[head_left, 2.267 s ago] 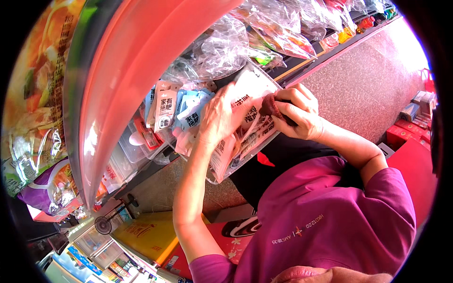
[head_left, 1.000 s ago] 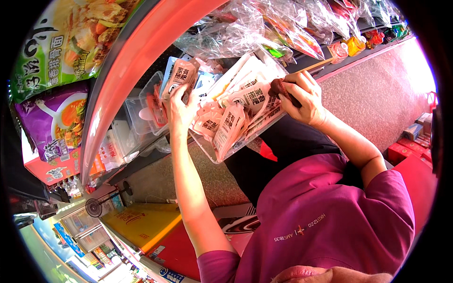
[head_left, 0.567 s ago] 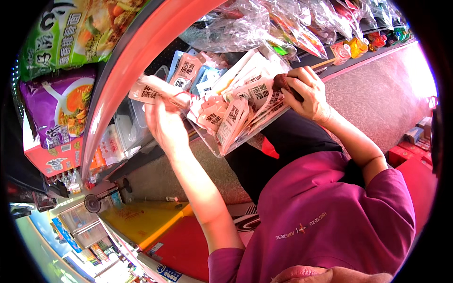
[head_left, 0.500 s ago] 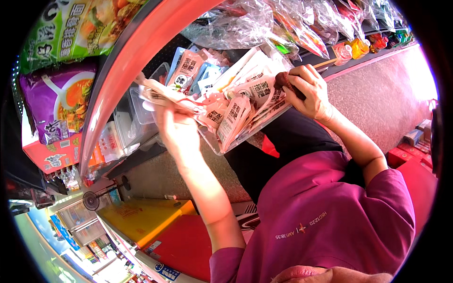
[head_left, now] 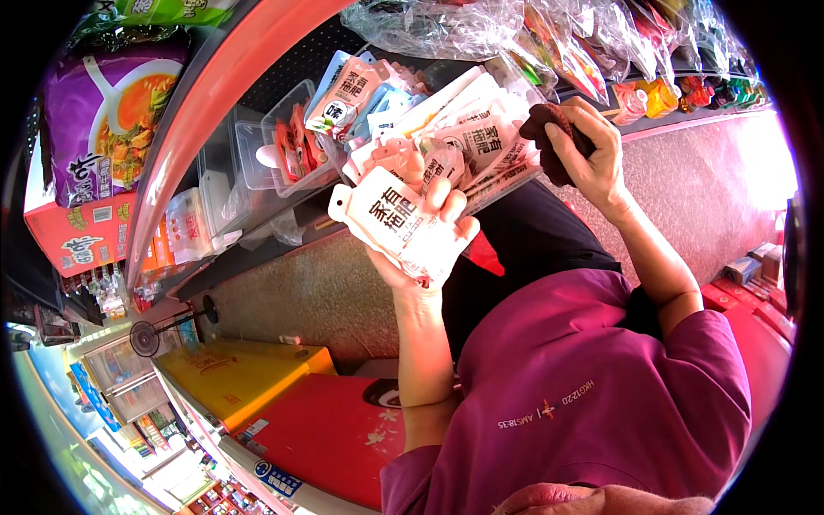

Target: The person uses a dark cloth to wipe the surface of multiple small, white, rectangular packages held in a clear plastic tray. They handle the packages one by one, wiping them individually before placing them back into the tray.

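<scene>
Right, nearest first: my left hand, centre of the frame, had thumb and fingers curled round a small stack of pale pink packets, holed end toward the left. My right hand, right of centre, was clamped on a dark brownish-red cloth; looked like cloth, anyway. Hands well apart. Just beyond the stack sat the clear tub, crammed with more pink and white packets, most leaning.

Step in hand, my call: holding a stack outside the tub, cloth by the tub's right end. Next move, I judged, called for a grip firm enough that slick packets wouldn't fan out, and for cloth clear of the tub's mouth.

Farther: blue packets, upper middle; red packets in a second tub, left of those; clear bags along the top; fan, lower left.

Hard to make out: stack covered my left palm, so no packet count; glare whitened its lower right. Tub floor buried. Couldn't tell if cloth touched the tub, or what bore its weight. Green pack, upper left, was cut off by the frame.
</scene>
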`<act>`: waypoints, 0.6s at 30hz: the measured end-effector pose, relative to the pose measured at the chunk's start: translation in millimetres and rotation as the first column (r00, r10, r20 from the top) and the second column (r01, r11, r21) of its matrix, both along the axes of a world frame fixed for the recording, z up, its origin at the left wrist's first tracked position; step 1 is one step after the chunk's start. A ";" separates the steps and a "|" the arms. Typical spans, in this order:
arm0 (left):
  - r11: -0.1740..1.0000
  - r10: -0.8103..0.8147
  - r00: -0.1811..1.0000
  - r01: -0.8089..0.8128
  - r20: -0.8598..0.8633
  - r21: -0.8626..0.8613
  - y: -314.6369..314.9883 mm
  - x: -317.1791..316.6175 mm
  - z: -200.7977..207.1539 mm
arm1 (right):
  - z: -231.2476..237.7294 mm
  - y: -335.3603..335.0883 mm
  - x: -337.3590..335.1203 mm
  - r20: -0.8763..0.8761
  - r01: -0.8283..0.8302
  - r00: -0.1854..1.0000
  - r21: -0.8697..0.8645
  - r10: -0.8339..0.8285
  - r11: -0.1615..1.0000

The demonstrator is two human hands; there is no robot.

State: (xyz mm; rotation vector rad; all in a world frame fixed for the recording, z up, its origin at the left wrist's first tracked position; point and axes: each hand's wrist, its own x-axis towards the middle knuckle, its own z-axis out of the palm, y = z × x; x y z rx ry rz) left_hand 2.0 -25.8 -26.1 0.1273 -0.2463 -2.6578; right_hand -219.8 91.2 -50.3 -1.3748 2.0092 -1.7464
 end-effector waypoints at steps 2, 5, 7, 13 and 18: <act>0.999 0.038 0.999 -0.038 0.016 0.014 2.8 2.8 0.5 | 1.8 0.7 0.6 0.009 -0.002 1.000 -0.001 0.002 1.000; 0.998 0.064 0.998 -0.064 0.005 0.003 4.0 7.1 -5.3 | 5.1 3.6 4.6 0.032 -0.035 0.999 -0.012 0.035 0.999; 0.996 0.085 0.996 -0.085 -0.017 -0.010 7.6 3.1 -3.5 | 11.2 5.0 8.4 0.053 -0.065 0.996 -0.029 0.067 0.997; 0.998 0.070 0.992 -0.069 -0.107 0.012 18.4 -17.4 -3.4 | 36.1 9.9 34.0 -0.025 -0.223 0.975 -0.091 0.221 0.971; 0.971 0.144 0.975 -0.106 0.171 -0.214 49.4 -42.4 1.8 | 38.3 3.9 74.4 -0.377 -0.420 0.850 -0.065 0.368 0.905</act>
